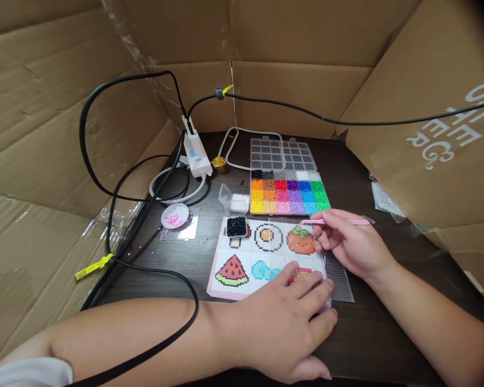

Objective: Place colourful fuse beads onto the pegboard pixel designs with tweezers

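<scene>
My left hand (290, 317) lies flat with fingers stretched out on the lower right of a pattern sheet (242, 258) printed with pixel pictures: a watermelon, an egg, a tomato. It presses a clear pegboard (341, 274) that overlaps the sheet. My right hand (350, 244) pinches pink tweezers (334, 221) whose tips point left above the tomato picture. A small black tray of black beads (236, 226) sits on the sheet's top left corner.
A compartment box of coloured beads (288, 194) with its clear lid (282, 154) open stands behind the sheet. A white dish of pink beads (175, 216), a small clear box (236, 201), a white adapter (197, 154) and black cables (116, 215) lie left. Cardboard walls (44, 161) enclose the dark table (358, 344).
</scene>
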Available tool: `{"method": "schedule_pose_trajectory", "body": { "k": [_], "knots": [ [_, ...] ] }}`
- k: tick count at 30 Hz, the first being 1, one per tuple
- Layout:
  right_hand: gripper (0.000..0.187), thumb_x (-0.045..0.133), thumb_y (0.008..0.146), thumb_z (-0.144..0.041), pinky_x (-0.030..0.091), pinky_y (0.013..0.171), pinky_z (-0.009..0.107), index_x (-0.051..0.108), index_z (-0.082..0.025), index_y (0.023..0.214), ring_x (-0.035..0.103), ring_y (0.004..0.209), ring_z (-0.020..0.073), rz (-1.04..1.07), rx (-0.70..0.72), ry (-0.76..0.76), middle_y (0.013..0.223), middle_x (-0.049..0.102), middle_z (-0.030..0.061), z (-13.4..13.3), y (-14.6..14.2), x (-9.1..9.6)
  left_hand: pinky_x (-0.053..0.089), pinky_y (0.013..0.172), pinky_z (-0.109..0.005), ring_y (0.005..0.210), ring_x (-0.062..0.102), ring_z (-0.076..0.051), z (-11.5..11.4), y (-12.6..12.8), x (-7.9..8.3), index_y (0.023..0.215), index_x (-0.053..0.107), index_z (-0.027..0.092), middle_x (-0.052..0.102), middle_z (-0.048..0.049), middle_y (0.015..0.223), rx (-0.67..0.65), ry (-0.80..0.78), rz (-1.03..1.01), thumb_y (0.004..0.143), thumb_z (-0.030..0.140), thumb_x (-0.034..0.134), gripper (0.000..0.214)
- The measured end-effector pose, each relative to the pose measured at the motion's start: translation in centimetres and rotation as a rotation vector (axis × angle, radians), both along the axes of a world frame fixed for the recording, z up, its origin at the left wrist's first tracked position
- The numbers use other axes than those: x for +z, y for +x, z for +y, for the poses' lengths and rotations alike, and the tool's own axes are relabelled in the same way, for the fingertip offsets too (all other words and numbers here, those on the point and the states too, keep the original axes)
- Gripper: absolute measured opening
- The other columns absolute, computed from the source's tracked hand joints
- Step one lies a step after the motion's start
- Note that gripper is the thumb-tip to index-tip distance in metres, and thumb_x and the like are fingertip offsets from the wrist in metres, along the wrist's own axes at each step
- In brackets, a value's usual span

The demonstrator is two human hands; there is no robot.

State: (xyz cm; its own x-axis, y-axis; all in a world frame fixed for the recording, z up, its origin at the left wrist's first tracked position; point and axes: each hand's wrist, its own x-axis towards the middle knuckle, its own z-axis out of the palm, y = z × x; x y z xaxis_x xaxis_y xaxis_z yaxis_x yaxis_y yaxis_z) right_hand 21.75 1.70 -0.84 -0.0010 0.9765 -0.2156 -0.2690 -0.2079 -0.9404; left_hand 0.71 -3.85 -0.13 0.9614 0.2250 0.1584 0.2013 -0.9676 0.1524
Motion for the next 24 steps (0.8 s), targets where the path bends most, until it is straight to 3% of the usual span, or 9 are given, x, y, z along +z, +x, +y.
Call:
{"method": "schedule_pose_trajectory", "body": {
  "k": [24],
  "knots": [
    [0.024,0.077,0.08,-0.039,0.048,0.045,0.023,0.076,-0.015,0.086,0.055,0.049,0.0104,-0.027,-0.001,-0.021,0.066,0.065,0.0036,-0.08,0.08,0.1,0.035,0.111,-0.057,0.135,0.044,-0.038,-0.2,0.04,0.06,0.136,0.055,0.012,0.047,-0.02,0.149,0.003,0.025,0.005,0.098,0.064,0.043,0.066]
  ]
}}
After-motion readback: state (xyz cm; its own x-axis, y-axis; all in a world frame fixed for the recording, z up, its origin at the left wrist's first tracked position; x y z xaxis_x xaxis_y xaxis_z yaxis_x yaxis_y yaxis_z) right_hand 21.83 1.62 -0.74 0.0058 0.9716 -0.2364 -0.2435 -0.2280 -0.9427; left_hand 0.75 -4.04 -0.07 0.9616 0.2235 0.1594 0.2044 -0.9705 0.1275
